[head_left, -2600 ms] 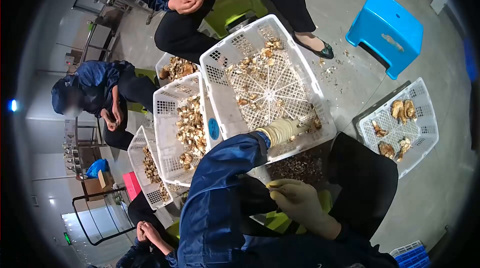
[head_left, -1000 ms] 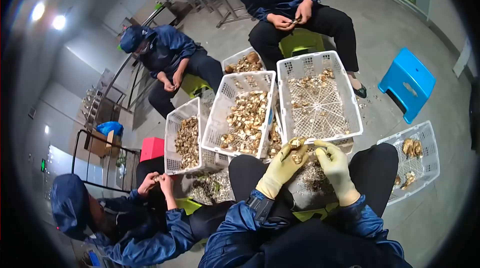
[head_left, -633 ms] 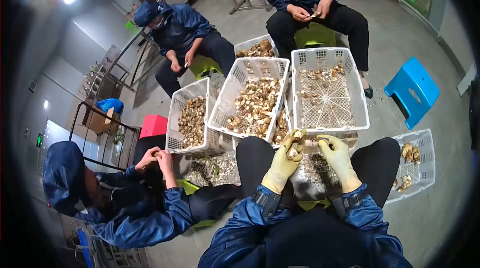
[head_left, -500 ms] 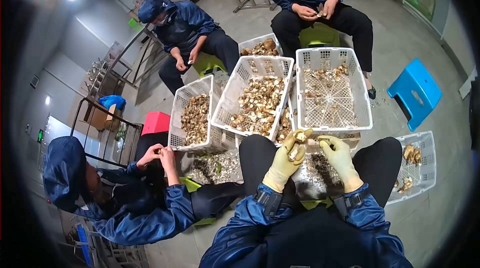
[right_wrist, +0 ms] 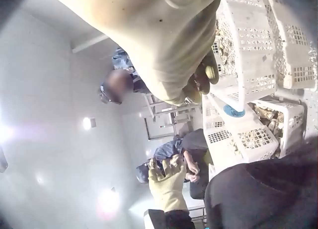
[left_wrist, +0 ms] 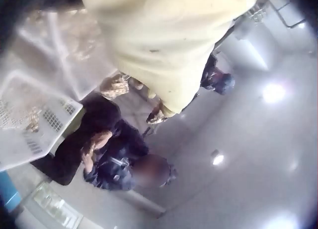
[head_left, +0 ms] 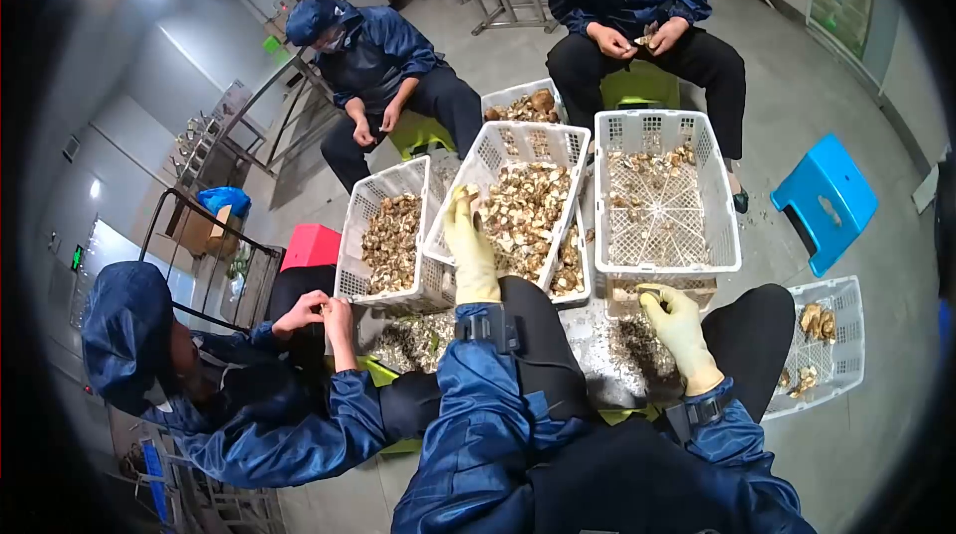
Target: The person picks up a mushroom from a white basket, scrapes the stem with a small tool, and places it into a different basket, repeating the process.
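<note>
My gloved left hand (head_left: 470, 247) is raised at the left wall of the middle white basket (head_left: 434, 247), which holds many cut mushroom pieces (head_left: 528, 197). Its curled fingers hold mushroom pieces; one piece (left_wrist: 115, 86) shows beside the glove in the left wrist view, and another (right_wrist: 152, 163) at the fingertips in the right wrist view. In front of the right-hand basket (head_left: 667, 268), my gloved right hand (head_left: 685, 335) has curled fingers, with a small dark thing pinched at their tips; its shape is unclear. That basket has scattered pieces on its latticed floor.
A mushroom-filled basket (head_left: 344, 285) stands at left, a smaller one (head_left: 513, 92) behind. Whole mushrooms (head_left: 819, 321) lie in a basket at lower right, near a blue stool (head_left: 827, 203). Three seated people surround the baskets. Trimmings (head_left: 408, 343) cover surfaces near my knees.
My left hand has moved from beside my right hand, forward and left to the middle basket, with mushroom pieces in it. My right hand has stayed nearly in place.
</note>
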{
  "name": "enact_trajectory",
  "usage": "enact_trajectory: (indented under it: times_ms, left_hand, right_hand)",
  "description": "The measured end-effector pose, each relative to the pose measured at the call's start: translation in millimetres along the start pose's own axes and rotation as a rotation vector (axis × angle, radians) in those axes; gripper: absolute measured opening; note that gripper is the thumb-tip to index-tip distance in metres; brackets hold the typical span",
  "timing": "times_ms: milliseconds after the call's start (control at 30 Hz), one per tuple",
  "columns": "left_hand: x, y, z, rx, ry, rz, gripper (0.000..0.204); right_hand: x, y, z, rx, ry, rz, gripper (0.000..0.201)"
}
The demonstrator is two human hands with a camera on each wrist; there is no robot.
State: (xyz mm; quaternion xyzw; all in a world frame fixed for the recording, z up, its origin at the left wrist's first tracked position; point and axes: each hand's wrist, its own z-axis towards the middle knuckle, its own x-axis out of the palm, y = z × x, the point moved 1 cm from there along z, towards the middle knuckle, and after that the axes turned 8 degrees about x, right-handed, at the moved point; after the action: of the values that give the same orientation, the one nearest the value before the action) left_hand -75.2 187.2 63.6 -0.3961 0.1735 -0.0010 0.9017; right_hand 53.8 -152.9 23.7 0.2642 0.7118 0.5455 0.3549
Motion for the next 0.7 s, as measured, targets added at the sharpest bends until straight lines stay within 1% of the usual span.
enact_trajectory:
  times_ms: [33, 67, 133, 167, 200, 233, 267, 300, 333, 400, 467, 500, 533, 567, 600, 633, 667, 700]
  left_hand:
    - [-8, -8, 3, 0.19, 0.011, 0.357, 0.052]
    - [-10, -15, -2, 0.048, 0.041, 0.165, 0.045]
    - [-9, -49, -14, -0.213, 0.245, -0.067, 0.038]
    - [-2, -72, -27, -0.23, 0.19, -0.13, 0.031]
    - [7, -55, -47, -0.101, 0.271, -0.057, 0.028]
    - [20, -46, -70, -0.298, 0.315, -0.476, 0.028]
    - [34, -36, -92, -0.586, 0.242, -0.999, 0.029]
    - [47, -27, -115, -0.872, 0.127, -1.333, 0.03]
    - [53, -26, -136, -0.946, 0.184, -1.318, 0.026]
    - [66, -35, -164, -1.044, 0.274, -1.452, 0.024]
    - [67, -65, -168, -1.13, 0.365, -1.355, 0.024]
    - [74, -56, -178, -1.123, 0.412, -1.413, 0.025]
    - [73, -62, -177, -1.111, 0.5, -1.451, 0.025]
    - [76, -54, -182, -1.098, 0.541, -1.449, 0.026]
    - [77, -53, -182, -1.084, 0.579, -1.445, 0.026]
    - [78, -53, -184, -1.093, 0.573, -1.361, 0.03]
    - [80, -53, -185, -1.103, 0.587, -1.339, 0.032]
    - [80, -53, -185, -1.113, 0.597, -1.315, 0.033]
  right_hand:
    - [0, -1, -1, 0.011, 0.003, 0.035, 0.023]
    - [-1, 1, 0, 0.017, 0.003, 0.04, 0.023]
    - [-1, 7, -3, 0.033, 0.01, 0.047, 0.024]
    - [0, 5, -3, 0.049, 0.016, 0.061, 0.024]
    - [0, 2, -3, 0.066, 0.023, 0.072, 0.024]
    - [-1, -1, -3, 0.082, 0.031, 0.082, 0.025]
    - [-1, -4, -3, 0.1, 0.038, 0.089, 0.025]
    - [0, -5, -4, 0.15, 0.03, 0.083, 0.025]
    - [1, -4, -6, 0.125, 0.032, 0.09, 0.025]
    - [-1, -1, -11, 0.076, 0.022, 0.103, 0.026]
    - [2, 0, -13, 0.082, -0.014, 0.099, 0.026]
    - [1, 0, -14, 0.1, 0.007, 0.096, 0.026]
    - [1, -2, -12, 0.116, 0.029, 0.096, 0.026]
    - [3, -6, -10, 0.071, -0.006, 0.05, 0.026]
    - [4, -6, -10, 0.117, 0.011, 0.047, 0.028]
    - [2, -4, -11, 0.115, 0.008, 0.008, 0.027]
    - [1, -1, -12, 0.113, 0.008, -0.033, 0.027]
    - [1, 2, -12, 0.119, 0.015, -0.015, 0.026]
